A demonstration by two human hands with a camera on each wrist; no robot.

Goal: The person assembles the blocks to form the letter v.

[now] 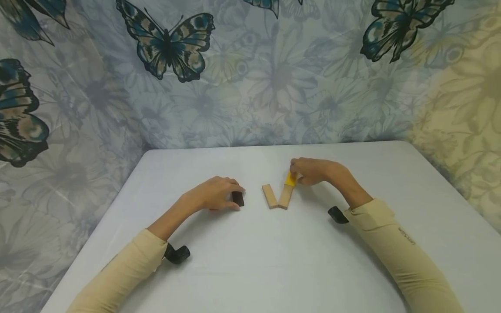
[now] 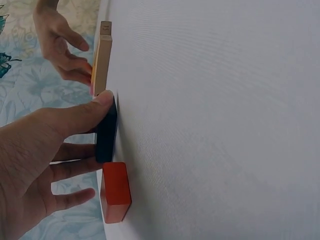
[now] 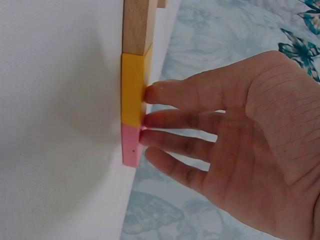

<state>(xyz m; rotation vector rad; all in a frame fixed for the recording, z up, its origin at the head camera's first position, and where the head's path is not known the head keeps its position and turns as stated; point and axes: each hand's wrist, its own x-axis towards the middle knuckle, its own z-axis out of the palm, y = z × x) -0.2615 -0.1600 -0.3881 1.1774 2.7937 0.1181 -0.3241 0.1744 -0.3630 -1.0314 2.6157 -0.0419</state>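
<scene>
My left hand point(image 1: 216, 194) pinches a dark block point(image 2: 106, 131) lengthwise, thumb at one end and fingers at the other. Touching or very near its finger end is a red-orange block point(image 2: 116, 190), which the hand hides in the head view. Farther right, my right hand point(image 1: 315, 169) touches a yellow block point(image 3: 134, 90) with thumb and fingertips, the fingers fairly straight. A pink block point(image 3: 131, 145) continues the row beyond the yellow one, under the other fingertips. The yellow block adjoins a plain wooden block point(image 1: 285, 197). Another wooden block point(image 1: 269, 196) leans toward it, making a V.
All the blocks lie on a white table point(image 1: 250, 261). A butterfly-patterned cloth point(image 1: 282, 87) rises behind its far edge. Black wrist cameras, one point(image 1: 178, 254) at the left cuff and one point(image 1: 338, 215) at the right, hang close to the tabletop.
</scene>
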